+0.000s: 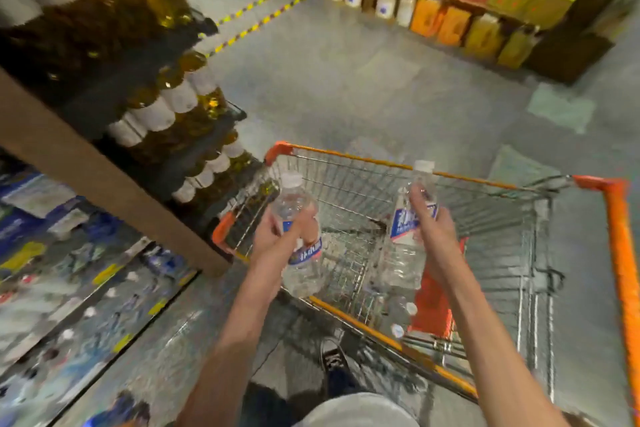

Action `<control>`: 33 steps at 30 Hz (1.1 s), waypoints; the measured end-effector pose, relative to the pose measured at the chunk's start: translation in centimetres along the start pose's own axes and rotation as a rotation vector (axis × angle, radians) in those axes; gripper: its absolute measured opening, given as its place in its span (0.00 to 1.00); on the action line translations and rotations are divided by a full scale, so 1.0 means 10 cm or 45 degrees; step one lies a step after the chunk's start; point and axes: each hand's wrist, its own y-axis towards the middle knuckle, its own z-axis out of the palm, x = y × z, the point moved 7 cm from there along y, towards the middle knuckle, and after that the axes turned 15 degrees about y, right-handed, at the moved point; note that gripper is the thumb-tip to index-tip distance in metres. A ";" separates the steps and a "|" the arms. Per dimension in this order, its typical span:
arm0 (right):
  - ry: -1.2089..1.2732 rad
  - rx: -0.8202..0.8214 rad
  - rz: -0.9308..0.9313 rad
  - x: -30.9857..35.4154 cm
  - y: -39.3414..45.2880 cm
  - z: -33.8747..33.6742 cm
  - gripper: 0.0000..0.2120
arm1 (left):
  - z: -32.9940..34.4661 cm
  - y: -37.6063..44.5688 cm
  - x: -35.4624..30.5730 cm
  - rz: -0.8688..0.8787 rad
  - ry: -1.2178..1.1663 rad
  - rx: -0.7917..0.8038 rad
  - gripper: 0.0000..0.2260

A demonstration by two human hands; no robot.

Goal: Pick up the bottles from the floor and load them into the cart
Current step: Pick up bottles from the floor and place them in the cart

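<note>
I hold two clear plastic water bottles with white caps and blue-red labels over the wire cart point(491, 215). My left hand point(277, 236) grips one bottle point(301, 253) by its middle, above the cart's near left rim. My right hand point(433, 229) grips the other bottle point(405, 239) around its label, above the basket's inside. Both bottles are tilted with their caps pointing away from me. Inside the cart, low near the orange flap, lie other bottles point(398, 322) with white caps showing.
A shelf point(104, 177) stacked with oil bottles point(173, 100) stands close on the left, touching the cart's left corner. More shelves with jugs point(450, 10) line the back right. My shoe point(332, 357) is on the grey floor beside the cart's orange rim.
</note>
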 end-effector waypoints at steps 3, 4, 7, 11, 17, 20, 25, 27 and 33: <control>-0.202 -0.034 -0.032 -0.16 -0.05 -0.35 0.32 | 0.44 0.22 0.10 0.004 0.272 0.198 0.27; -0.265 -0.044 -0.053 -0.22 -0.06 -0.44 0.33 | 0.57 0.29 0.15 0.021 0.357 0.251 0.24; -0.424 -0.091 -0.060 -0.53 -0.07 -0.68 0.33 | 0.90 0.47 0.36 0.094 0.557 0.410 0.27; -0.601 -0.141 0.005 -1.00 -0.04 -0.92 0.34 | 1.20 0.69 0.84 0.166 0.919 0.548 0.36; -0.845 0.005 0.147 -1.67 0.12 -0.90 0.36 | 1.43 0.96 1.38 0.200 1.317 0.661 0.32; -0.955 0.043 0.311 -2.08 0.26 -0.96 0.34 | 1.53 1.01 1.62 0.164 1.521 0.759 0.31; -1.155 0.174 0.411 -2.64 0.52 -0.94 0.32 | 1.63 1.02 1.95 0.228 1.712 0.940 0.30; -1.218 0.165 0.426 -2.77 0.59 -0.96 0.29 | 1.70 1.01 2.10 0.196 1.748 1.018 0.31; -1.433 0.148 0.371 -2.96 0.60 -1.00 0.28 | 1.97 0.95 2.43 0.249 1.875 1.201 0.26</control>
